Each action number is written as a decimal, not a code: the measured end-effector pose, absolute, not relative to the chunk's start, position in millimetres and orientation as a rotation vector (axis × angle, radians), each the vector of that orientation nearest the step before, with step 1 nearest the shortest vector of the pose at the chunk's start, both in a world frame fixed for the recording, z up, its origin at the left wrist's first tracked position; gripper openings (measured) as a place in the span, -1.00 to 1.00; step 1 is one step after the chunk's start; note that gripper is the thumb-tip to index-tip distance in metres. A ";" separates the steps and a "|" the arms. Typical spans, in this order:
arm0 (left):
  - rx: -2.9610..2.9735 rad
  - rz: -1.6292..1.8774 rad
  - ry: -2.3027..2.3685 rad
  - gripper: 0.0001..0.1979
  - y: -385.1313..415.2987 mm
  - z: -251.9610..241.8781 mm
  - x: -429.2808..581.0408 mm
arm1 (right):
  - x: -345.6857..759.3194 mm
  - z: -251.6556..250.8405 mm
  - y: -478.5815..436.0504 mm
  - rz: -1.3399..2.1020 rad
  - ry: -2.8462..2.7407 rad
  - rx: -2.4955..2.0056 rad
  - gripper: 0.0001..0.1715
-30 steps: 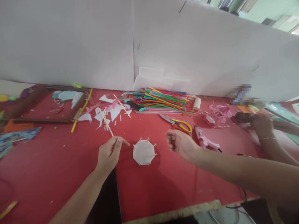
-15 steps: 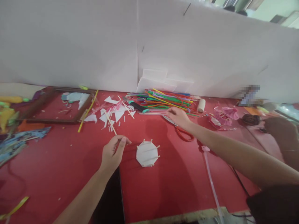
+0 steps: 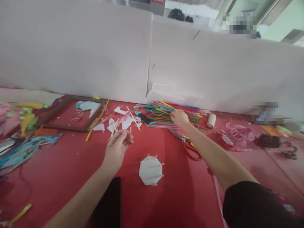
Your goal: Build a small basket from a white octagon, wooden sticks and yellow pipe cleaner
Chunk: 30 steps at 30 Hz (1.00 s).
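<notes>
octagon (image 3: 152, 171): a flat white piece with short pale pegs (image 3: 162, 164) spaced around its edge. it lies on the red tabletop (image 3: 178, 196), nearer the person than either hand, apart from both; lying flat presumably leaves the pegs free to project.

left hand (image 3: 116, 145): held beyond and to the left of the octagon, thumb and fingers pinched on a pale stick (image 3: 115, 126). the pinch seems to sit near one end, probably so that the rest extends forward toward the paper scraps (image 3: 111, 127).

right hand (image 3: 180, 117): stretched out over the coloured stems (image 3: 163, 110), fingers bent down among them; whether they grip a stem cannot be told.

coloured stems: heaped roughly lengthwise beside the white partition (image 3: 71, 57), an arrangement that likely holds them together within arm's reach.

shears (image 3: 182, 138): just on the near side of the stems, handles toward the person, apparently for easy pick-up; the right forearm (image 3: 213, 155) passes close beside them.

cutter (image 3: 146, 118): between scraps and stems, its dark handle angled toward the person, perhaps for the same convenience.

pale cylinder (image 3: 211, 120): at the right end of the stems.
</notes>
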<state>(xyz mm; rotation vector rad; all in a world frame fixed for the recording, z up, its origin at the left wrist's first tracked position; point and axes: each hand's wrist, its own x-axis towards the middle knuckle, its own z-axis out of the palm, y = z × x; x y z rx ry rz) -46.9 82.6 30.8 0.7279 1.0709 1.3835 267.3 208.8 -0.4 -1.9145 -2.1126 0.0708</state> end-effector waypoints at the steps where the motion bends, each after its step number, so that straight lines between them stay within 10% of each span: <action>1: 0.696 1.363 1.036 -0.75 87.5 32.9 -41.8 | 268.5 1.7 206.7 0.033 -2.098 -1.884 -0.63; 13: 0.593 1.196 0.846 -0.88 135.5 20.2 23.9 | 174.2 26.4 161.0 0.150 -2.344 -1.204 -0.72; 30: 0.300 1.157 0.842 -0.85 142.3 -0.1 17.9 | 260.7 -12.5 262.6 0.003 -2.023 -1.825 -0.61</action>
